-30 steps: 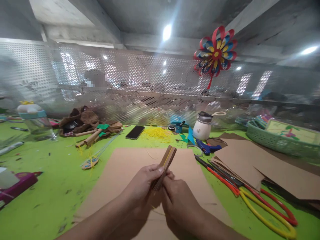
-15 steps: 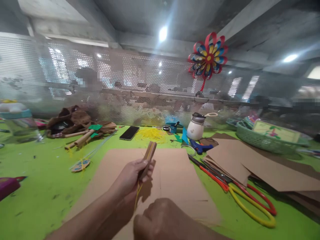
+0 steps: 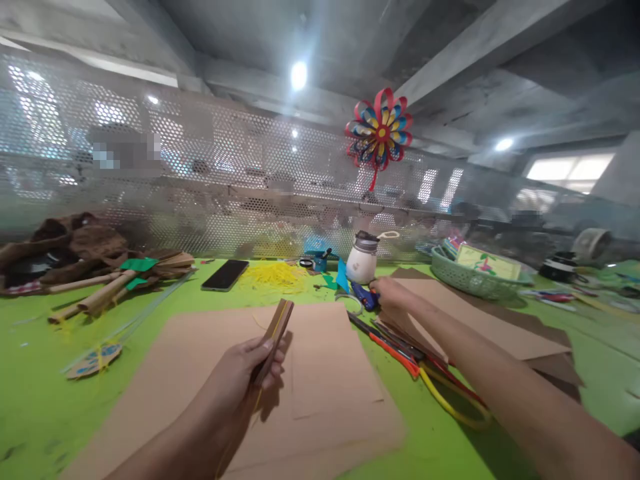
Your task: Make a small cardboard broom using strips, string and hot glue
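Note:
My left hand [image 3: 263, 360] is closed round a narrow bundle of brown cardboard strips [image 3: 280, 327], held upright and slightly tilted. A yellow string runs along the bundle and trails below my fingers. Under it lies a large brown cardboard sheet [image 3: 330, 373]. My right hand [image 3: 394, 295] is stretched far forward, its fingers curled over the handle end of a blue glue gun [image 3: 367, 298]; the fingertips are partly hidden. Beneath my right forearm are large scissors with red and yellow handles [image 3: 450, 400], partly covered.
A white jar [image 3: 362, 261] stands behind the glue gun. To the right are cardboard pieces [image 3: 480, 320] and a green basket [image 3: 470, 283]. A phone [image 3: 225, 275], yellow shreds [image 3: 275, 277] and rolled cardboard sticks [image 3: 107, 293] lie further left. A mesh panel [image 3: 225, 200] rises behind.
My right hand has gone from the near edge of the sheet forward and right to the glue gun. My left hand keeps its hold on the strips. The view has turned right.

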Action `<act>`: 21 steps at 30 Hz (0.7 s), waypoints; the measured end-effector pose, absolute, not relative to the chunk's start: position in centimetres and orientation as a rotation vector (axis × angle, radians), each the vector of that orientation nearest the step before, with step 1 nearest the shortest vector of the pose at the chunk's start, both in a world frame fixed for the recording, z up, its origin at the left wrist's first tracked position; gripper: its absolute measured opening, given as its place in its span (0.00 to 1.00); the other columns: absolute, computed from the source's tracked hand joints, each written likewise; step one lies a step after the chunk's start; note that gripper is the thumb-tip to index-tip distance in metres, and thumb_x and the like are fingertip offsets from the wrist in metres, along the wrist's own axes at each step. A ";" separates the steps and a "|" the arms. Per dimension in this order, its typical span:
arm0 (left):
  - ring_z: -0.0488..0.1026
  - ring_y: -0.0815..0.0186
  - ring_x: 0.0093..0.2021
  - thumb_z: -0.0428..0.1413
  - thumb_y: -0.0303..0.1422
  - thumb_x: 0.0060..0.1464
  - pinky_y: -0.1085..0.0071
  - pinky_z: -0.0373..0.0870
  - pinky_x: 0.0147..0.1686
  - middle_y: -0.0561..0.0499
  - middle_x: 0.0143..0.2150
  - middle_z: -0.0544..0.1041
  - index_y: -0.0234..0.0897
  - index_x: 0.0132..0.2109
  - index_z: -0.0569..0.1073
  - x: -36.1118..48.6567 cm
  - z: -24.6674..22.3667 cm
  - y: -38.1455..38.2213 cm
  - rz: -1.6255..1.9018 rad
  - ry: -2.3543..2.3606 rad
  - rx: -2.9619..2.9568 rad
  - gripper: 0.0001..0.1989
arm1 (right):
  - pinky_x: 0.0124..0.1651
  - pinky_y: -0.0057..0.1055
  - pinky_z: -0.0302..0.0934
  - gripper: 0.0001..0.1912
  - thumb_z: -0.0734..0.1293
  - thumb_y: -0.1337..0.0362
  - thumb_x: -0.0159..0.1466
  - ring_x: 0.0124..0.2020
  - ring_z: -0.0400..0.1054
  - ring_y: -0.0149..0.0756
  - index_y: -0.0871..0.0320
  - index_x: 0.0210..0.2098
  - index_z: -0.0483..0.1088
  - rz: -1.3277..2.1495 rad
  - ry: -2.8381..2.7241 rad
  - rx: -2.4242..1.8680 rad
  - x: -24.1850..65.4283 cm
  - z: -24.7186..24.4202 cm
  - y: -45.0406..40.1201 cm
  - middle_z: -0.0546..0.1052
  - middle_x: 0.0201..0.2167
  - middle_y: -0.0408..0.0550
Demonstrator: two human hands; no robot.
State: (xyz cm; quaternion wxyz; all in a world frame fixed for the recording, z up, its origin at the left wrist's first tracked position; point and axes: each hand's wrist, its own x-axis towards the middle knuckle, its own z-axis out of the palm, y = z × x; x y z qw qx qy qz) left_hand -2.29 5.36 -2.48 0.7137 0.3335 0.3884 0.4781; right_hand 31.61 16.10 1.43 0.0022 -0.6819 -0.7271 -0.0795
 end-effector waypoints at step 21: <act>0.66 0.73 0.18 0.51 0.26 0.58 0.78 0.63 0.19 0.50 0.22 0.70 0.29 0.30 0.72 -2.1 -1.7 4.3 1.126 0.953 0.783 0.09 | 0.37 0.37 0.69 0.20 0.62 0.53 0.66 0.37 0.75 0.43 0.63 0.45 0.73 0.192 -1.699 -1.672 32.2 3.7 15.4 0.80 0.39 0.57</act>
